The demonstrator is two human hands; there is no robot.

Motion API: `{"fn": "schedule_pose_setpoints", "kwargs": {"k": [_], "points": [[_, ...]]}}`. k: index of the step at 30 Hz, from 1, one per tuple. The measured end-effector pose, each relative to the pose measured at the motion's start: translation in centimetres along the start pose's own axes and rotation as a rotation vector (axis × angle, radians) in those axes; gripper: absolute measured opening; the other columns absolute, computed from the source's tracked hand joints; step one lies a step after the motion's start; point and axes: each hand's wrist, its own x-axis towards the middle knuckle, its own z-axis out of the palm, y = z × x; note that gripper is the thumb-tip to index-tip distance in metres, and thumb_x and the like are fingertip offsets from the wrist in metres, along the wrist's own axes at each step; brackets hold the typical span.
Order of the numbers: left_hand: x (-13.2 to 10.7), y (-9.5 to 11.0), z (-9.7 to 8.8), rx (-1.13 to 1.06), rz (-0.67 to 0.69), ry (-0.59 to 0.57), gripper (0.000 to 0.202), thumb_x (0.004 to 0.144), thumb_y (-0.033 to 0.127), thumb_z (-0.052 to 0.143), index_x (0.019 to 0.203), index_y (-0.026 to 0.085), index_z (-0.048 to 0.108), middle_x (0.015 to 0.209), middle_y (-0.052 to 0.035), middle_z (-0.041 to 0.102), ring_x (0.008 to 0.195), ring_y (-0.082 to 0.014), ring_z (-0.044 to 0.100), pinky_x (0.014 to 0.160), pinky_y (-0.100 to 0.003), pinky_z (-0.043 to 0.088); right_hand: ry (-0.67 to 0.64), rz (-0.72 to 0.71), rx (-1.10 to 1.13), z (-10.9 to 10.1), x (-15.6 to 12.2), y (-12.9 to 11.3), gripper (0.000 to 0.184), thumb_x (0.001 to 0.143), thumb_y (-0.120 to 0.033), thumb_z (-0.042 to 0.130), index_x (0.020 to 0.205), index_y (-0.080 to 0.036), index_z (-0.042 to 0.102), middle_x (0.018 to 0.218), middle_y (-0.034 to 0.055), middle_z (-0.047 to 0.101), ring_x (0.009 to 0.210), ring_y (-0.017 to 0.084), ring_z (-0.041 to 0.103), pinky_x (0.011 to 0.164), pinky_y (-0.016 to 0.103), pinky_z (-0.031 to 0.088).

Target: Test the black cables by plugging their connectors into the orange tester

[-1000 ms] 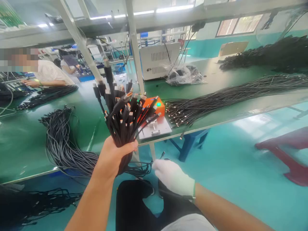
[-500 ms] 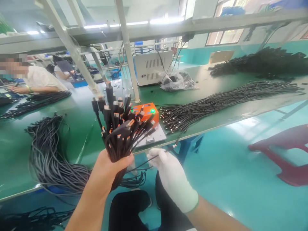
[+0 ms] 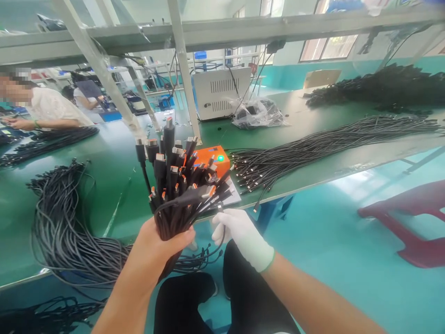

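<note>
My bare left hand (image 3: 158,248) is closed around a thick bundle of black cables (image 3: 177,185), plug ends pointing up. Several plugs have orange or silver tips. My right hand (image 3: 239,236), in a white glove, is pinched on a single black cable (image 3: 215,246) just right of the bundle, at the bench's front edge. An orange tester box (image 3: 215,160) with a lit green lamp stands on a white plate behind the bundle.
A green bench (image 3: 114,185) carries a loose heap of black cables (image 3: 66,227) at left and a long sheaf of cables (image 3: 313,148) at right. A white metal box (image 3: 220,93) and a plastic bag (image 3: 259,113) stand behind. Another person (image 3: 45,111) works at far left. A red stool (image 3: 413,222) sits on the floor.
My gloved right hand rose from near my lap to the bench edge beside the bundle, bringing one cable with it. The bundle stayed in my left hand.
</note>
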Motion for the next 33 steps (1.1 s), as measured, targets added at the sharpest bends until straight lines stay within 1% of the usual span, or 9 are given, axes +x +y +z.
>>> {"fn": "schedule_pose_setpoints", "kwargs": {"k": [2, 7, 13, 16, 19, 22, 25, 29, 33], "points": [[0.1, -0.1, -0.1, 0.015, -0.004, -0.003, 0.019, 0.063, 0.031, 0.078, 0.074, 0.02, 0.066, 0.069, -0.0004, 0.063, 0.068, -0.0177, 0.056, 0.061, -0.027, 0.045, -0.002, 0.018, -0.022, 0.1, 0.3, -0.3, 0.02, 0.071, -0.034, 0.051, 0.067, -0.016, 0.057, 0.044, 0.0013, 0.062, 0.038, 0.014, 0.056, 0.042, 0.023, 0.041], [0.1, -0.6, -0.3, 0.029, -0.003, -0.001, 0.02, 0.064, 0.032, 0.077, 0.074, 0.02, 0.066, 0.07, -0.0009, 0.063, 0.068, -0.0181, 0.056, 0.062, -0.027, 0.045, -0.001, -0.039, -0.055, 0.5, -0.1, -0.9, 0.021, 0.074, -0.033, 0.049, 0.068, -0.015, 0.058, 0.049, 0.0028, 0.065, 0.041, 0.013, 0.055, 0.047, 0.025, 0.044], [0.1, -0.6, -0.3, 0.029, -0.014, -0.004, 0.019, 0.064, 0.032, 0.077, 0.074, 0.019, 0.066, 0.069, -0.0015, 0.064, 0.068, -0.0193, 0.057, 0.063, -0.029, 0.045, -0.02, -0.038, -0.037, 0.5, -0.1, -1.0, 0.022, 0.076, -0.034, 0.049, 0.071, -0.015, 0.058, 0.049, 0.0019, 0.064, 0.04, 0.013, 0.056, 0.046, 0.025, 0.044], [0.1, -0.4, -0.1, 0.018, -0.016, 0.005, 0.019, 0.063, 0.03, 0.077, 0.073, 0.019, 0.066, 0.068, -0.0018, 0.065, 0.068, -0.0196, 0.057, 0.062, -0.029, 0.045, -0.02, -0.047, -0.022, 0.6, 0.1, -0.8, 0.024, 0.077, -0.036, 0.05, 0.072, -0.015, 0.058, 0.05, 0.002, 0.064, 0.04, 0.013, 0.056, 0.046, 0.024, 0.042], [-0.1, -0.3, 0.1, -0.001, -0.003, 0.04, 0.019, 0.061, 0.03, 0.078, 0.071, 0.019, 0.066, 0.067, -0.002, 0.065, 0.066, -0.0197, 0.058, 0.061, -0.029, 0.045, -0.023, -0.053, 0.013, 0.6, 0.5, -0.5, 0.026, 0.078, -0.039, 0.05, 0.072, -0.015, 0.058, 0.049, 0.0017, 0.064, 0.04, 0.013, 0.055, 0.044, 0.024, 0.04], [-0.2, -0.1, 0.4, -0.029, 0.007, 0.071, 0.017, 0.059, 0.028, 0.077, 0.07, 0.02, 0.067, 0.065, -0.0005, 0.065, 0.064, -0.0183, 0.057, 0.06, -0.028, 0.045, -0.027, -0.047, 0.053, 0.6, 0.9, -0.3, 0.027, 0.078, -0.04, 0.052, 0.074, -0.014, 0.058, 0.049, 0.0013, 0.063, 0.039, 0.013, 0.055, 0.044, 0.024, 0.039], [-0.2, 0.1, 0.5, -0.044, -0.002, 0.06, 0.014, 0.059, 0.026, 0.077, 0.07, 0.023, 0.068, 0.065, 0.0013, 0.064, 0.064, -0.0168, 0.056, 0.06, -0.026, 0.045, -0.024, -0.046, 0.077, 0.5, 1.1, -0.1, 0.027, 0.078, -0.04, 0.052, 0.074, -0.014, 0.058, 0.048, 0.0009, 0.063, 0.038, 0.013, 0.055, 0.045, 0.024, 0.04], [0.0, 0.6, 0.3, -0.073, 0.028, 0.04, 0.015, 0.059, 0.028, 0.079, 0.071, 0.026, 0.07, 0.065, 0.0011, 0.064, 0.064, -0.0173, 0.055, 0.059, -0.028, 0.047, -0.022, -0.044, 0.091, 0.5, 1.2, 0.1, 0.026, 0.077, -0.04, 0.053, 0.074, -0.014, 0.057, 0.048, 0.0005, 0.062, 0.038, 0.013, 0.055, 0.044, 0.025, 0.041], [0.0, 0.9, 0.1, -0.14, -0.01, 0.123, 0.02, 0.056, 0.027, 0.081, 0.074, 0.024, 0.073, 0.065, 0.0012, 0.067, 0.062, -0.0164, 0.059, 0.061, -0.026, 0.051, -0.017, -0.044, 0.083, 0.6, 1.3, 0.2, 0.025, 0.078, -0.038, 0.051, 0.076, -0.014, 0.057, 0.049, 0.0007, 0.062, 0.04, 0.013, 0.056, 0.043, 0.024, 0.039]]}}
